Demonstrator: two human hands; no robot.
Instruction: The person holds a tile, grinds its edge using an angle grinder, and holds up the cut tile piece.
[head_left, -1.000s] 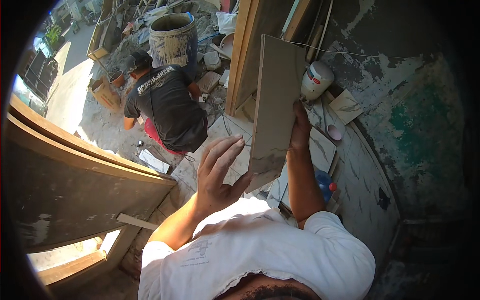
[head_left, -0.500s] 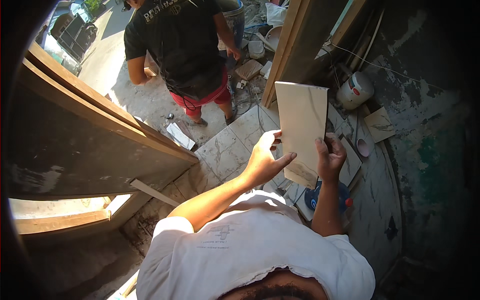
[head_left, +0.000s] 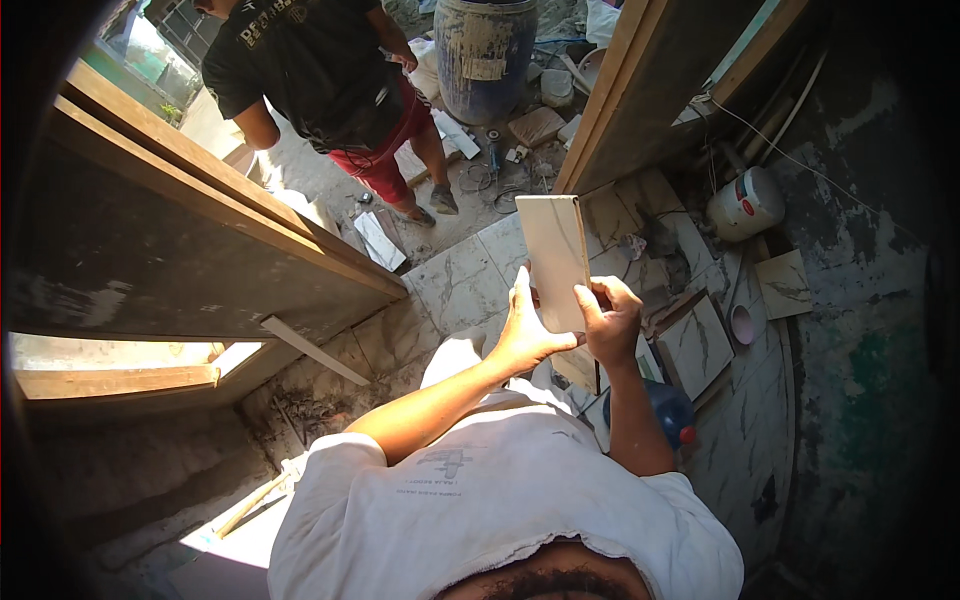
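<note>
Pale tile [head_left: 552, 255] stands tilted before my chest, between my hands and above the floor. My right hand [head_left: 610, 318] is closed on its right edge, thumb on the near side, probably to bear the weight. My left hand [head_left: 525, 325] is half open, fingers at the left edge and thumb by the lower end, perhaps to steady it; whether it grips, I can't tell. Beneath my right forearm is a bottle [head_left: 668, 412]; the bucket [head_left: 745, 205] sits by the wall, likely out of the way.

Wooden doorframe [head_left: 606, 98], marbled floor [head_left: 458, 290] — tiled, dark patchy wall [head_left: 862, 245]
</note>
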